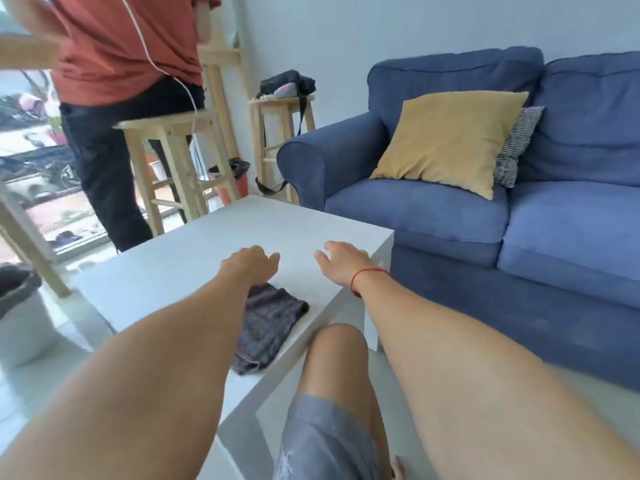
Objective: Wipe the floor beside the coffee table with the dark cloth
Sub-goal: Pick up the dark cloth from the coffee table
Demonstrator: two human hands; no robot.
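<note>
The dark grey cloth (pixel 268 325) lies crumpled on the white coffee table (pixel 194 258), near its front edge, partly hidden under my left forearm. My left hand (pixel 251 263) hovers over the tabletop just beyond the cloth, fingers curled downward and holding nothing. My right hand (pixel 341 261), with a red string on its wrist, is stretched out over the table's right corner, fingers apart and empty. Pale floor (pixel 349 313) shows between the table and the sofa, beside my bent knee (pixel 337 355).
A blue sofa (pixel 485 209) with a yellow cushion (pixel 450 140) stands right of the table. A person in a red shirt (pixel 114 64) stands behind the table by wooden stools (pixel 169 161). A lined bin (pixel 20 306) sits at the left.
</note>
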